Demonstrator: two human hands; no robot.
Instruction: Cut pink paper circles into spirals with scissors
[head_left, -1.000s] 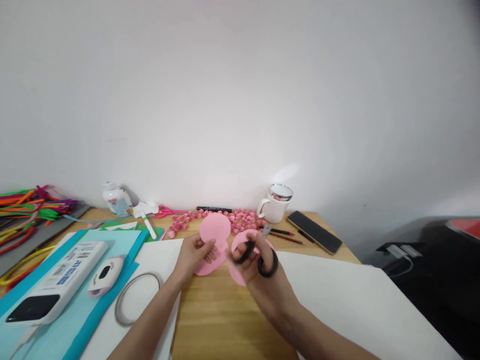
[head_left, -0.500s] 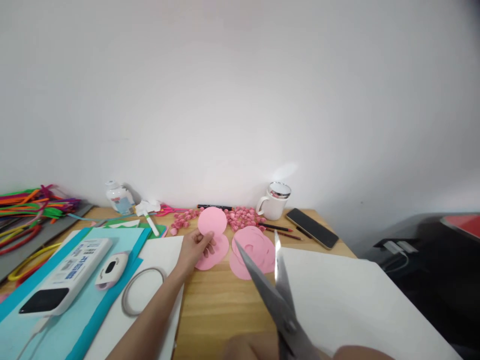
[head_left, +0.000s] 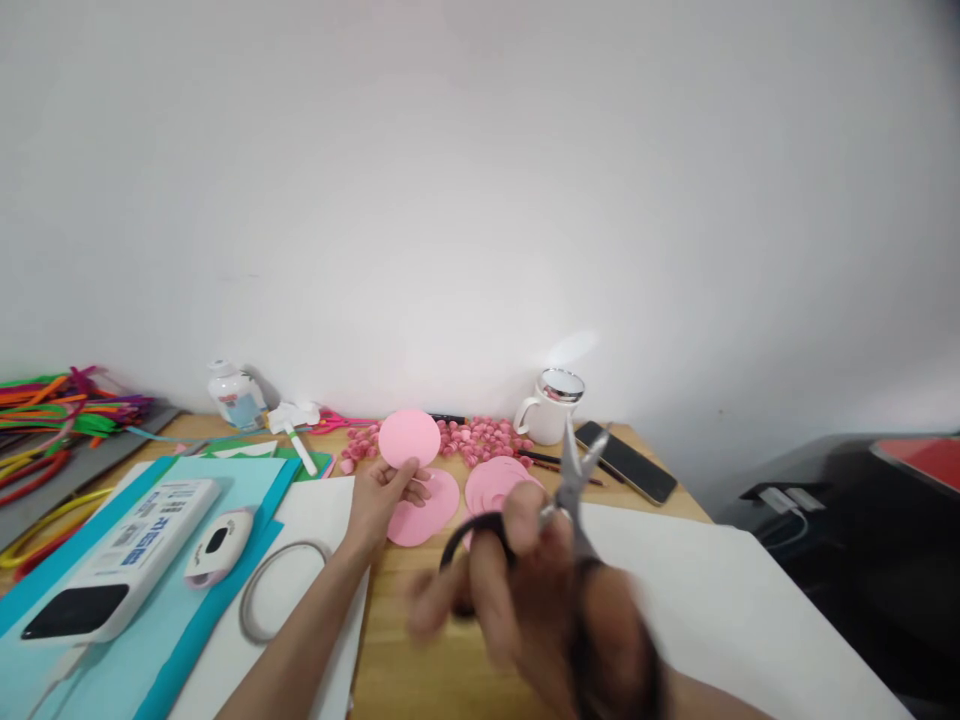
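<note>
Head view: your left hand pinches 1 pink paper circle by its lower edge between thumb and fingers, holding it upright just above the wooden table. More pink circles lie flat on the table beside and under that hand. Your right hand, blurred and close to the camera, is closed through the black handles of the scissors, whose blades point up and stand slightly parted. The blades are well apart from the held circle.

You look to be between cuts, with the paper presented and the scissors not yet on it. The next move calls for bringing the blades across to the circle's edge, steadying the paper, and keeping your left fingertips clear of the cutting line.
</note>
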